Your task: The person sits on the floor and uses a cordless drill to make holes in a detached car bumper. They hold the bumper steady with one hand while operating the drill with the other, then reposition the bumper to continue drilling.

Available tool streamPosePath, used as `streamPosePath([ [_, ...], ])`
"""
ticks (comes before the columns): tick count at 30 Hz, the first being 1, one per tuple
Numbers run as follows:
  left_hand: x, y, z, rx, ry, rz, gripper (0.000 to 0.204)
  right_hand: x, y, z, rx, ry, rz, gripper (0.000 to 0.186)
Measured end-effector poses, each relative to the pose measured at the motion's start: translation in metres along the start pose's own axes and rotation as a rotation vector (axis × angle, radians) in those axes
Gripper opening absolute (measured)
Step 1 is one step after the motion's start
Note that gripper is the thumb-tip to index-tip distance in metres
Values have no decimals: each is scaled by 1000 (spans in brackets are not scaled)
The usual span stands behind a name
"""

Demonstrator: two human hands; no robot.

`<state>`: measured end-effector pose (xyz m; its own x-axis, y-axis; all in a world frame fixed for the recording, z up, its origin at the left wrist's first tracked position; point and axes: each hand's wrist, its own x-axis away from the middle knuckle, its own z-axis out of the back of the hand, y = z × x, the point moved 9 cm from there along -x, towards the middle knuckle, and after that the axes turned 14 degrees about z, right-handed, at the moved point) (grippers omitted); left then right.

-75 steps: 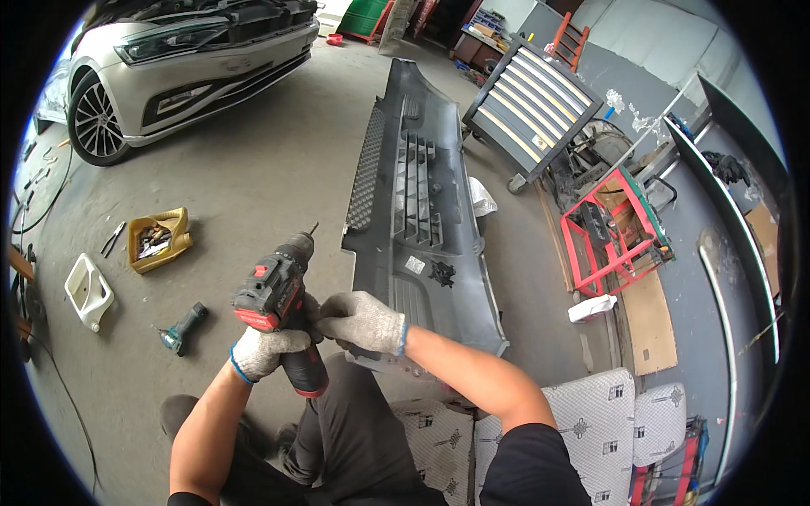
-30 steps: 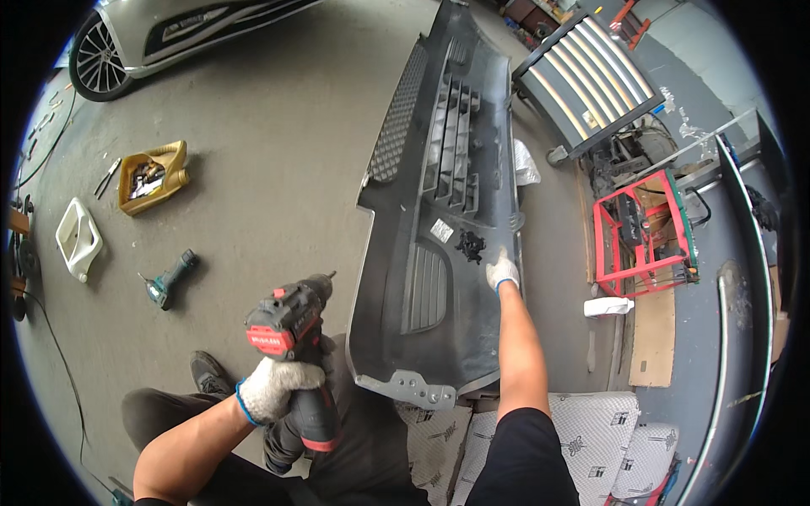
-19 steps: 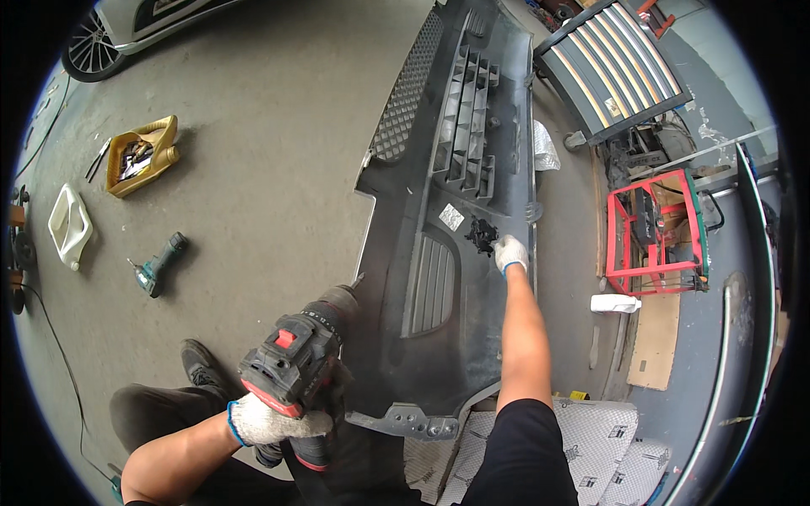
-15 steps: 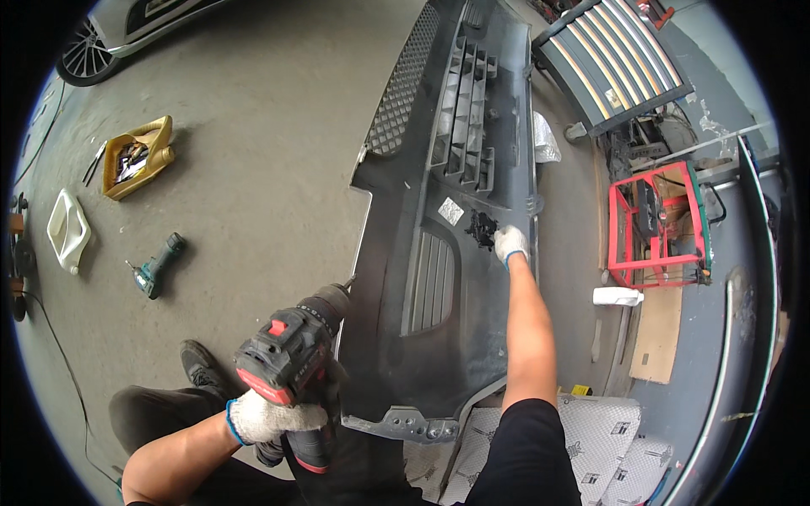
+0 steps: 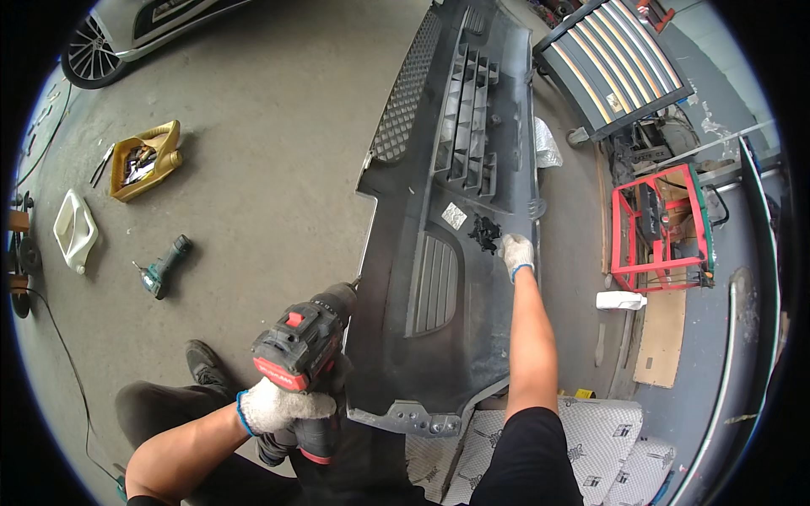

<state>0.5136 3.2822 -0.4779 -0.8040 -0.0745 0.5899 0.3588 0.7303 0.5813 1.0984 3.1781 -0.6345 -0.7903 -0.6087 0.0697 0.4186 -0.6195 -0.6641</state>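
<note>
My left hand (image 5: pixel 287 406), in a white knit glove with a blue cuff, is closed around the handle of a black and red cordless drill (image 5: pixel 297 339). The drill's chuck points up and right, by the left edge of a dark car bumper (image 5: pixel 388 337). My right hand (image 5: pixel 516 253), gloved the same way, rests at a pile of small black parts (image 5: pixel 485 234) on the bumper. Its fingers are drawn together, and what they hold, if anything, is hidden. A silvery square patch (image 5: pixel 454 216) sits left of the pile.
On the floor at left lie a teal cordless driver (image 5: pixel 166 267), a cut yellow jug (image 5: pixel 145 162) holding small items, and a white cut jug (image 5: pixel 76 231). Right of the bumper stand a red metal frame (image 5: pixel 662 228), a drawer cabinet (image 5: pixel 612 63) and a white bottle (image 5: pixel 621 300).
The whole view has shifted slightly. My left hand and the drill have moved a little to the right. My right hand stays beside the black parts, slightly lower in view.
</note>
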Motion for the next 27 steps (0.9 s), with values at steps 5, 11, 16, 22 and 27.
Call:
streamPosePath([
  [5, -7, 6, -1, 228, -57, -8, 59, 41, -12, -6, -9, 34, -84, 47],
  [11, 15, 45, 21, 348, 3, -249, 62, 97, -67, 27, 461, -26, 13, 56],
  [16, 35, 74, 36, 208, 191, -438, 62, 213, -220, -10, -355, -284, 173, 44],
  [22, 45, 94, 24, -452, 494, -506, 54, 335, -448, -23, -103, -626, 837, 53],
  [27, 59, 98, 7, -684, 651, -670, 54, 391, -486, -41, 223, -539, 941, 96],
])
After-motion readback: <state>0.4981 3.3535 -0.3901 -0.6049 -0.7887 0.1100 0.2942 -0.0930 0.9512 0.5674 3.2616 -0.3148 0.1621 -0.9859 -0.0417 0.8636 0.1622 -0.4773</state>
